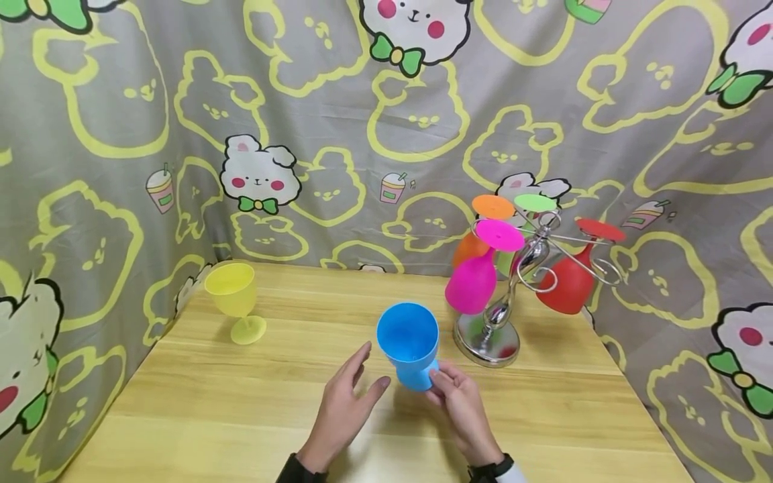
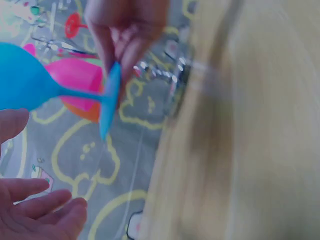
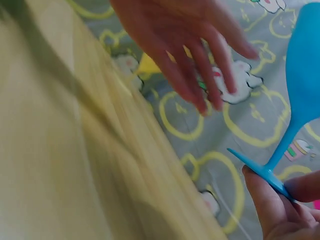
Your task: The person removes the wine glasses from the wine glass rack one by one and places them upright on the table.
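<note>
A blue plastic goblet [image 1: 408,333] is held above the table, its mouth tipped toward the head camera. My right hand [image 1: 464,410] pinches the rim of its round foot between thumb and fingers, seen closely in the right wrist view on the goblet's foot [image 3: 265,172]. Beside the bowl, my left hand [image 1: 345,409] has its fingers spread and holds nothing; a gap shows between it and the goblet in the head view. In the left wrist view the left fingers [image 2: 45,200] lie below the blue bowl [image 2: 25,77].
A chrome stemware rack [image 1: 488,339] stands at the right, with magenta [image 1: 471,285], red [image 1: 568,282], orange [image 1: 468,251] and green goblets hanging upside down. A yellow goblet [image 1: 232,290] stands upright at the left. Patterned grey cloth [image 1: 338,87] surrounds the wooden table [image 1: 199,402].
</note>
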`<state>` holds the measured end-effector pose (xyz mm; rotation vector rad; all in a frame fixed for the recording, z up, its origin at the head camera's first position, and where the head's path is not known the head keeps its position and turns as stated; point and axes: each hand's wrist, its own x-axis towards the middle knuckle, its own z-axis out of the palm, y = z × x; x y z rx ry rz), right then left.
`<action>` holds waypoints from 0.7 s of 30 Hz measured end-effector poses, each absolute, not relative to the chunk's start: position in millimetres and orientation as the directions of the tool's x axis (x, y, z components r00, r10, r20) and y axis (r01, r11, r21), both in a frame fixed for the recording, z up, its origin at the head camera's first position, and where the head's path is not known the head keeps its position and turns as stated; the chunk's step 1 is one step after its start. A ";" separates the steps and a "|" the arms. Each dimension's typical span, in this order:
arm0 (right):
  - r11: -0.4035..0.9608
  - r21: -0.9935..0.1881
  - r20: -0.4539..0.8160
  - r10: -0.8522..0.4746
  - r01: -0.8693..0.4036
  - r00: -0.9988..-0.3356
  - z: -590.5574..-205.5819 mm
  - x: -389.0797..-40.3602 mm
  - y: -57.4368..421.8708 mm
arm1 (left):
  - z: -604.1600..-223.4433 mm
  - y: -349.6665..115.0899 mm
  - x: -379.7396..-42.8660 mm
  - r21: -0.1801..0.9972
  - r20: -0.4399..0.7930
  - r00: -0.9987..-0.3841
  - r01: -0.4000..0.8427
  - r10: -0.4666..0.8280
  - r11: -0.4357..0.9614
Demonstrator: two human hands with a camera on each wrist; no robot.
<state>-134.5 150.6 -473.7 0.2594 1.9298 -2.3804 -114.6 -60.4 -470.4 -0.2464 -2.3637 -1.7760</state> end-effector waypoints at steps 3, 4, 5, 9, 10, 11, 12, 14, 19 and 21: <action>-0.249 -0.952 -0.184 0.003 0.177 -0.983 -476.6 -130.9 141.4 | -467.4 -54.6 -117.0 0.951 0.255 -0.966 0.258 0.036 0.169; -0.260 -0.948 -0.186 -0.012 0.182 -0.983 -477.3 -129.9 138.7 | -467.1 -52.7 -117.5 0.953 0.264 -0.964 0.266 0.038 0.147; -0.272 -0.944 -0.186 -0.026 0.186 -0.982 -477.8 -129.0 136.0 | -467.2 -50.9 -118.2 0.952 0.275 -0.961 0.277 0.037 0.129; -0.315 -0.928 -0.185 -0.072 0.198 -0.980 -478.3 -125.3 126.9 | -469.0 -44.4 -118.2 0.943 0.314 -0.949 0.314 0.018 0.112; -0.322 -0.925 -0.187 -0.079 0.203 -0.979 -478.2 -124.6 124.9 | -469.8 -42.8 -118.0 0.941 0.319 -0.948 0.317 0.008 0.119; -0.329 -0.922 -0.188 -0.086 0.206 -0.978 -478.0 -123.8 123.1 | -470.6 -41.4 -117.7 0.937 0.328 -0.945 0.324 -0.004 0.130; -0.335 -0.918 -0.191 -0.093 0.211 -0.977 -477.9 -123.1 121.5 | -471.4 -40.0 -117.3 0.933 0.336 -0.942 0.330 -0.016 0.144; -0.344 -0.913 -0.198 -0.101 0.221 -0.975 -477.9 -121.6 118.7 | -473.2 -37.4 -117.2 0.925 0.351 -0.935 0.338 -0.047 0.171; -0.347 -0.905 -0.223 -0.107 0.247 -0.969 -478.6 -119.1 115.0 | -475.5 -35.5 -118.1 0.902 0.395 -0.912 0.363 -0.108 0.234; -0.341 -0.904 -0.234 -0.111 0.258 -0.966 -478.9 -119.1 114.4 | -474.9 -36.1 -118.6 0.899 0.397 -0.910 0.361 -0.115 0.248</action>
